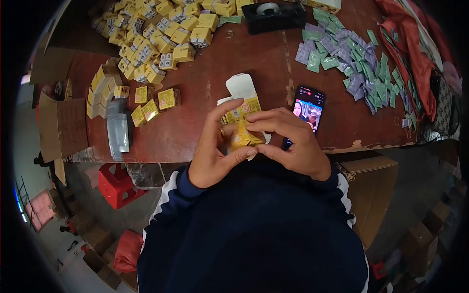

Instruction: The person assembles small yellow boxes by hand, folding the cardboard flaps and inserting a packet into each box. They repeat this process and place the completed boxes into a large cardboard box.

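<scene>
Between the fingertips of both hands, near the front edge of the table, is a small shiny yellow packet (pixel 239 139). My left hand (pixel 213 149) curves round its left side, thumb along the bottom, with a ring on one finger. From the right, my right hand (pixel 295 141) pinches the packet with thumb and fingers. Just beyond the fingers lies an unfolded yellow carton (pixel 250 105) with white flaps standing out; the hands cover part of it. A phone (pixel 309 110) with a lit screen lies right beside my right hand.
Many small yellow boxes (pixel 161 36) are heaped at the back left, with several more boxes (pixel 168 98) nearer. A clear plastic sleeve (pixel 117 128) lies at the left. Green and purple sachets (pixel 359 63) spread at the right. A black tape dispenser (pixel 273 18) stands at the back.
</scene>
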